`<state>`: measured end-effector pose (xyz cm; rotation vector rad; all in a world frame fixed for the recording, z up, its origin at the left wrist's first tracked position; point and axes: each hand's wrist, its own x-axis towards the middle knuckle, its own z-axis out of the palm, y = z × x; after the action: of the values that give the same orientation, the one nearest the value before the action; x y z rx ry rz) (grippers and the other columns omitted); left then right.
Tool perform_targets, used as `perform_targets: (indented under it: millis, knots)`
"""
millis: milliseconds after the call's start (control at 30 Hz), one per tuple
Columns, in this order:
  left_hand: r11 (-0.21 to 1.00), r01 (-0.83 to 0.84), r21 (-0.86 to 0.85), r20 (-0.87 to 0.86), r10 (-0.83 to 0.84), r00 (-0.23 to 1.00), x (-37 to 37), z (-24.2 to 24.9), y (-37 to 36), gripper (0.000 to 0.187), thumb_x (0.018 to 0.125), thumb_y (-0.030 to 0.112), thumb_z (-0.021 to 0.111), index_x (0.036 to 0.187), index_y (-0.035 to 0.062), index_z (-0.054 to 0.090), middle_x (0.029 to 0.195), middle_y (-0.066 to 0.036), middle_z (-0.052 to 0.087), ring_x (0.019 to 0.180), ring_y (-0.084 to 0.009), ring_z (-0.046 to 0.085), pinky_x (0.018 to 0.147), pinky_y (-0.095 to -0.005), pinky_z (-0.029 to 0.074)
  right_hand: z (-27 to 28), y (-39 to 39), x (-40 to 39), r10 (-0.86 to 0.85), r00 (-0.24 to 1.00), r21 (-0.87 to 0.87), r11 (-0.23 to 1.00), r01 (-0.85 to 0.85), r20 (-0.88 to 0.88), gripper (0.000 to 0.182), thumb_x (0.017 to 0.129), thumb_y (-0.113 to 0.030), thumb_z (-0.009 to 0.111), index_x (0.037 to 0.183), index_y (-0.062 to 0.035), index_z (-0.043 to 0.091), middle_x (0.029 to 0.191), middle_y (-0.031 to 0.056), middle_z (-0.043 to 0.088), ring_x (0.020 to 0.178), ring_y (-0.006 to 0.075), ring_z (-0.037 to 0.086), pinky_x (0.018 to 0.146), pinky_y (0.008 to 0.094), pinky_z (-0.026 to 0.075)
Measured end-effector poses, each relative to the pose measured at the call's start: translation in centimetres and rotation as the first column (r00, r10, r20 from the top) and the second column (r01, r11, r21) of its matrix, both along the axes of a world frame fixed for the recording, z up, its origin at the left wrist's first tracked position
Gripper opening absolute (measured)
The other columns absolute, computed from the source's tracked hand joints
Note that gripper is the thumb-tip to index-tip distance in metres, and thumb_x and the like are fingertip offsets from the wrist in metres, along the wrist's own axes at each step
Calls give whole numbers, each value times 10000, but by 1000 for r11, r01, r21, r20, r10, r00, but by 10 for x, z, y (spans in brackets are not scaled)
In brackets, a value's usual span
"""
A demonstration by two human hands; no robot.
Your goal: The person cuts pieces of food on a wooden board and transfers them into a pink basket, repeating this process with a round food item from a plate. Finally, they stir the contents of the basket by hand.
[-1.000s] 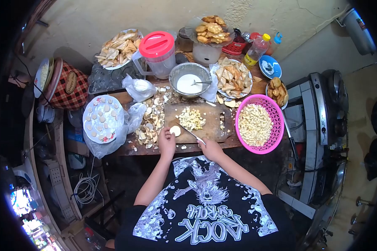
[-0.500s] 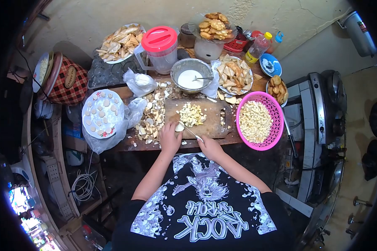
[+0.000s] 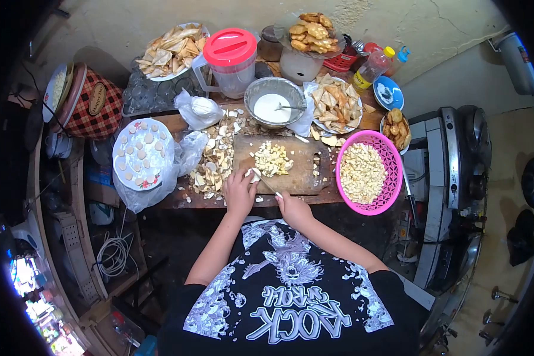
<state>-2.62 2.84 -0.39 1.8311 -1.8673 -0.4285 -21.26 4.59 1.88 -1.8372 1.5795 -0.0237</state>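
My right hand (image 3: 295, 210) is closed around the handle of a knife (image 3: 268, 184), its blade pointing up and left. At the front left of the wooden cutting board (image 3: 307, 155), my left hand (image 3: 240, 193) steadies a white vegetable piece (image 3: 254, 173) in its fingers. The blade's tip end meets that piece. Just beyond, a heap of small pale-yellow diced pieces (image 3: 271, 159) lies on the board. Left of the board, peelings and scraps (image 3: 215, 163) cover the table.
A pink basket (image 3: 391, 204) of diced pieces stands right. Behind the board is a metal bowl (image 3: 255, 89) of white liquid with a spoon, beside a red-lidded pitcher (image 3: 231, 74). A floral plate (image 3: 124, 139) with small round pieces sits left. Plates of folded pastries (image 3: 336, 104) stand behind.
The white piece in my left hand now shows less of its face, with the knife closer against it. Both hands stay in nearly the same place. The camera view shifts slightly.
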Motion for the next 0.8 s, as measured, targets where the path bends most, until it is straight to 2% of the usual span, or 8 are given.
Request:
perform_targets:
  millis: [200, 433, 567, 667, 800]
  knots:
    - [1000, -6, -19, 47, 7, 999, -4, 3, 1, 302, 795, 210, 673, 1071, 87, 674, 1162, -61, 569, 1061, -283, 506, 914, -422, 375, -16, -4, 4, -35, 999, 37, 999, 35, -1, 397, 982, -371, 406, 946, -9, 564, 723, 243, 643, 704, 419, 646, 635, 517, 508]
    - [1000, -25, 16, 36, 25, 999, -4, 6, 0, 277, 791, 206, 671, 1045, 96, 686, 1149, -48, 581, 1050, -270, 513, 910, -405, 379, 17, -12, 11, -73, 997, 154, 985, 74, -14, 459, 989, -401, 361, 993, 4, 577, 795, 251, 653, 774, 424, 646, 708, 521, 501]
    - [986, -38, 163, 59, 29, 998, -3, 10, -5, 408, 820, 214, 627, 1207, 94, 577, 1218, -87, 543, 1100, -301, 488, 946, -438, 359, 16, -13, 11, -57, 998, 142, 988, 60, -25, 462, 990, -399, 356, 993, 9, 574, 784, 253, 651, 763, 417, 648, 697, 521, 501]
    - [998, -69, -13, -1, 69, 998, -9, 0, -12, 493, 877, 246, 555, 1332, 88, 449, 1317, -118, 479, 1223, -337, 425, 1024, -465, 312, 7, -5, 11, -50, 998, 91, 994, 53, -36, 445, 989, -390, 370, 976, 7, 570, 746, 245, 648, 718, 412, 648, 652, 519, 505]
    - [975, 221, -29, -21, -222, 975, -25, 6, -38, 544, 928, 289, 468, 1417, 81, 353, 1464, -127, 346, 1375, -336, 276, 1119, -465, 211, -11, 0, 9, -42, 999, -10, 999, 42, -20, 414, 983, -382, 398, 947, -5, 564, 698, 232, 643, 656, 404, 646, 589, 513, 506]
